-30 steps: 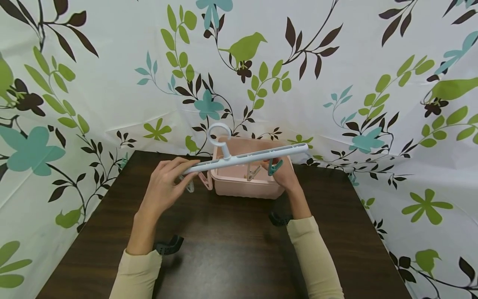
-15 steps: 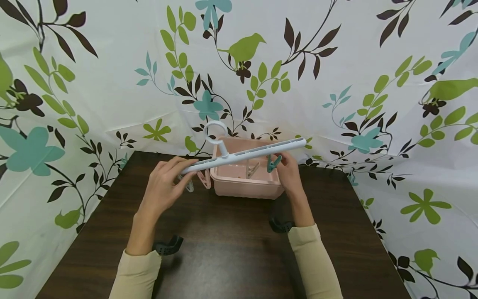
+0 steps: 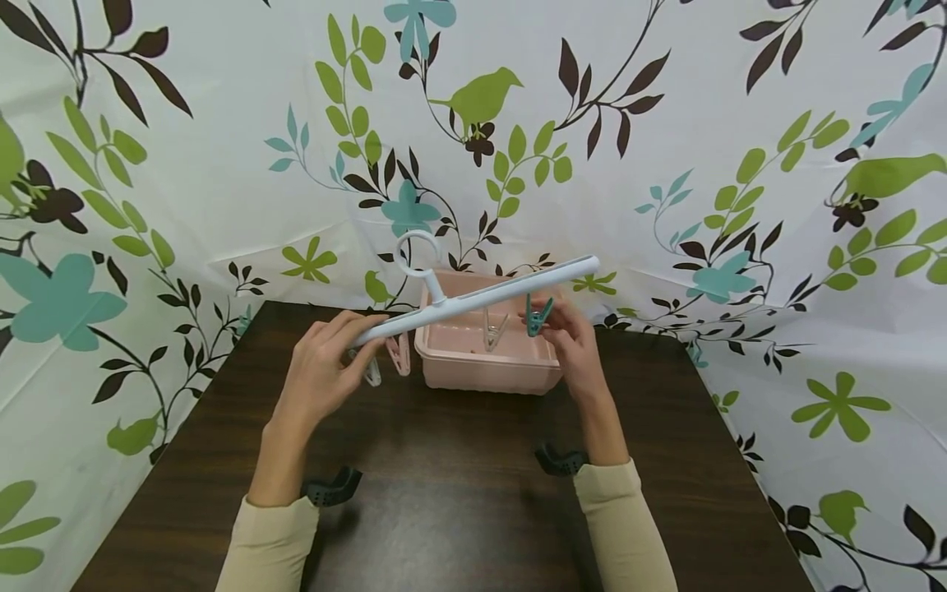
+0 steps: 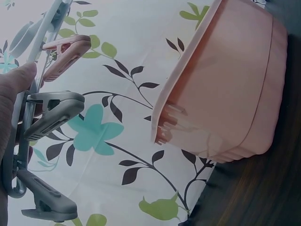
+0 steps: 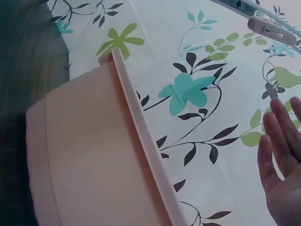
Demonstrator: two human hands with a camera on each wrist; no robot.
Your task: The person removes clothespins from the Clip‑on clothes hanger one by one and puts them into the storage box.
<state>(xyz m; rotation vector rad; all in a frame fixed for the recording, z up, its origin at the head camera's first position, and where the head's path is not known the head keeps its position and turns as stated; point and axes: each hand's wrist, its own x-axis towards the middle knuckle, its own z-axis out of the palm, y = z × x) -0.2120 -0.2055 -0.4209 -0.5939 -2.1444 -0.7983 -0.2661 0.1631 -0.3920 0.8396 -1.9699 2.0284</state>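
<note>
A light-blue clip hanger [image 3: 473, 302] with a round hook is held up by its left end. My left hand [image 3: 321, 362] grips that end between thumb and fingers. From its bar hang a teal clothespin [image 3: 538, 316], a beige clothespin [image 3: 493, 333] and a pink clothespin [image 3: 399, 355]. In the left wrist view, grey clothespins [image 4: 55, 113] hang near my left thumb, below the pink one. My right hand [image 3: 580, 345] is raised beside the teal clothespin, with fingertips behind it. In the right wrist view, its fingers [image 5: 282, 141] are loosely extended and hold nothing.
A pink plastic bin [image 3: 488, 374] stands at the back of the dark wooden table [image 3: 444, 485], under the hanger. Behind it hangs a white cloth [image 3: 244, 189] printed with leaves, birds and flowers.
The hanger's right end has risen and swung slightly left, tilting the bar more steeply. My right hand first drew back to the right of the teal clothespin; its fingertips are now behind it.
</note>
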